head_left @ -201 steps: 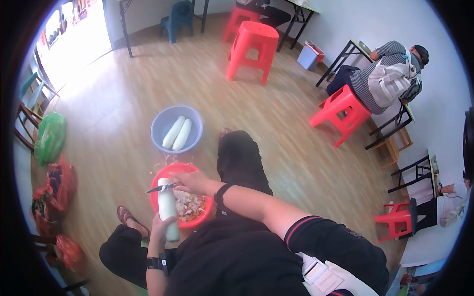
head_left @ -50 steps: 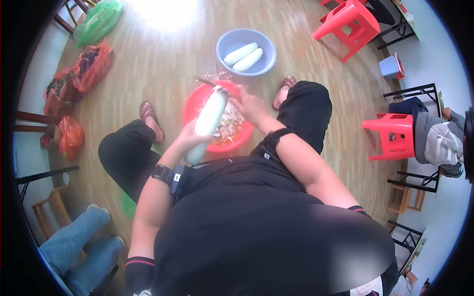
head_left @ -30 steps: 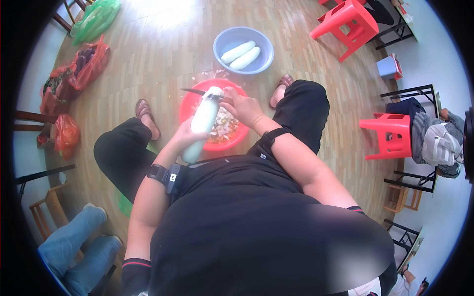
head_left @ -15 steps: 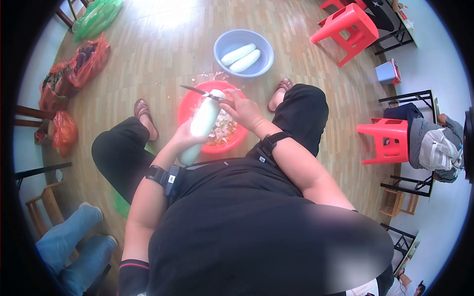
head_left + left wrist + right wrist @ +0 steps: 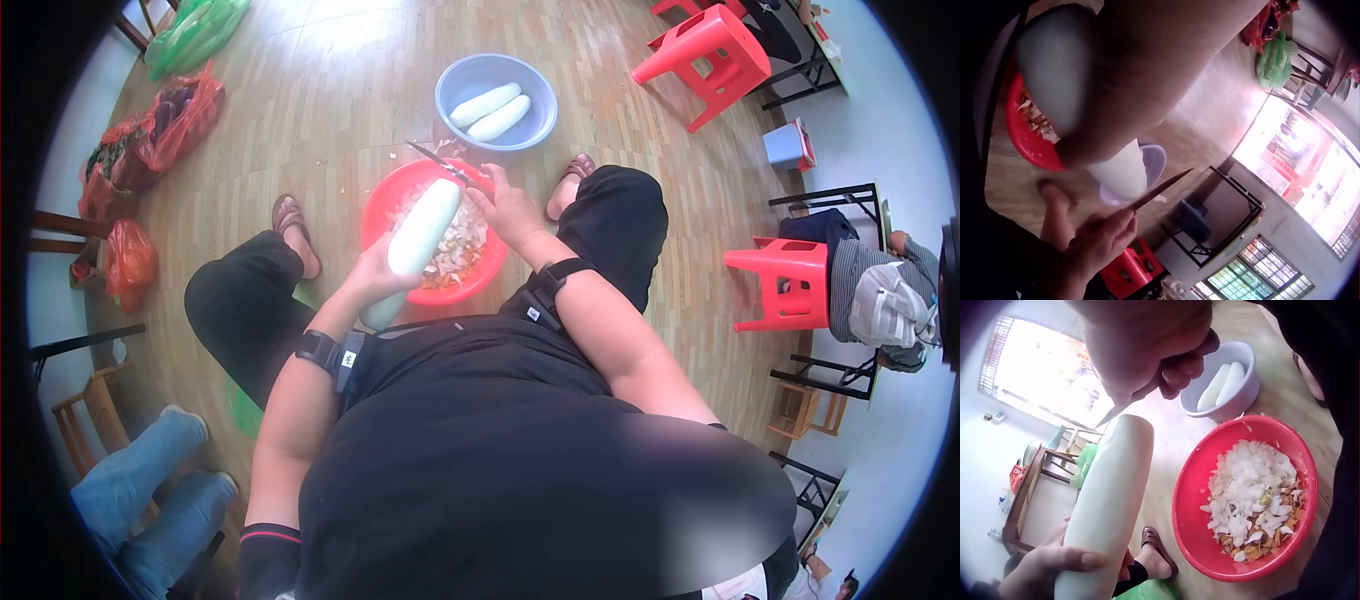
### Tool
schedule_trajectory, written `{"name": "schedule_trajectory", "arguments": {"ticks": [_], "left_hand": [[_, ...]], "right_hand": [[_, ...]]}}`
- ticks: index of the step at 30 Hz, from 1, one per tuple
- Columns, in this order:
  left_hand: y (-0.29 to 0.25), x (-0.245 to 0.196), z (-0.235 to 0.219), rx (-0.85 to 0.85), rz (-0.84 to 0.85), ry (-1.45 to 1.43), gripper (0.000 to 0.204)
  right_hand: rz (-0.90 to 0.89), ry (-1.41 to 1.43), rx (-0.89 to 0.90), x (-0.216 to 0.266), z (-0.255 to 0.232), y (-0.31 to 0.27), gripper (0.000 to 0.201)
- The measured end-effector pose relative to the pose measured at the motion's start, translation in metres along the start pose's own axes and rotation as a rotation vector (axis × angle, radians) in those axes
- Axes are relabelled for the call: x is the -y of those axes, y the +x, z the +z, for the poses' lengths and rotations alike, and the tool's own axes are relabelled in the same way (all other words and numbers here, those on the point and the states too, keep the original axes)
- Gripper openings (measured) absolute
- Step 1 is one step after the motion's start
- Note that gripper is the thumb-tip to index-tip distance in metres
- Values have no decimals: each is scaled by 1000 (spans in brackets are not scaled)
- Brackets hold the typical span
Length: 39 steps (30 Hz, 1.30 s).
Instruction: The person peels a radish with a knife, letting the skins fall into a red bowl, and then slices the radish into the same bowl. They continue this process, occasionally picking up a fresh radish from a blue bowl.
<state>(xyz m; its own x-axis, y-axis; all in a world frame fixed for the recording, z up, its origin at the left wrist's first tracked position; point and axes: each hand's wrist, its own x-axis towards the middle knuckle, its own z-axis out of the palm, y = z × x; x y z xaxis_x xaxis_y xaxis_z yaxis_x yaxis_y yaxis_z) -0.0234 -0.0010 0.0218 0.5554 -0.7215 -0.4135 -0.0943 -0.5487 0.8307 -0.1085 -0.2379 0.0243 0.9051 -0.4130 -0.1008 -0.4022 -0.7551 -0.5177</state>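
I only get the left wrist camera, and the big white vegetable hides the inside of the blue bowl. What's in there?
Observer: The head view shows two more white vegetables lying side by side in the blue bowl.
Operator: I just see a bit of the red bowl. What's in the rest?
Observer: A heap of white shavings, in the right wrist view.
Operator: Anybody else there?
Observer: Yes, the head view shows someone's legs in blue jeans.

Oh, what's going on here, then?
Someone's left hand grips a long white vegetable, while their right hand holds a knife close to the vegetable's far end. A red basin below holds pale shavings and orange scraps. Two more white vegetables lie in a blue basin beyond it.
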Motion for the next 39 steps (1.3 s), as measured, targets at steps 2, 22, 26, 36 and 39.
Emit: {"name": "schedule_trajectory", "arguments": {"ticks": [2, 22, 26, 36, 39], "left_hand": [[2, 1, -2, -4, 5, 15, 71], [4, 5, -1, -88, -99, 82, 67], [5, 5, -3, -79, -128, 88, 68], [8, 14, 1, -129, -163, 142, 67], [7, 11, 1, -134, -171, 136, 67]], "right_hand": [[2, 27, -30, 1, -2, 0, 54], [-36, 123, 103, 6, 2, -5, 57], [-160, 30, 190, 19, -1, -12, 56], [-183, -23, 87, 9, 11, -6, 52], [-100, -29, 143, 8, 8, -5, 51]]}}
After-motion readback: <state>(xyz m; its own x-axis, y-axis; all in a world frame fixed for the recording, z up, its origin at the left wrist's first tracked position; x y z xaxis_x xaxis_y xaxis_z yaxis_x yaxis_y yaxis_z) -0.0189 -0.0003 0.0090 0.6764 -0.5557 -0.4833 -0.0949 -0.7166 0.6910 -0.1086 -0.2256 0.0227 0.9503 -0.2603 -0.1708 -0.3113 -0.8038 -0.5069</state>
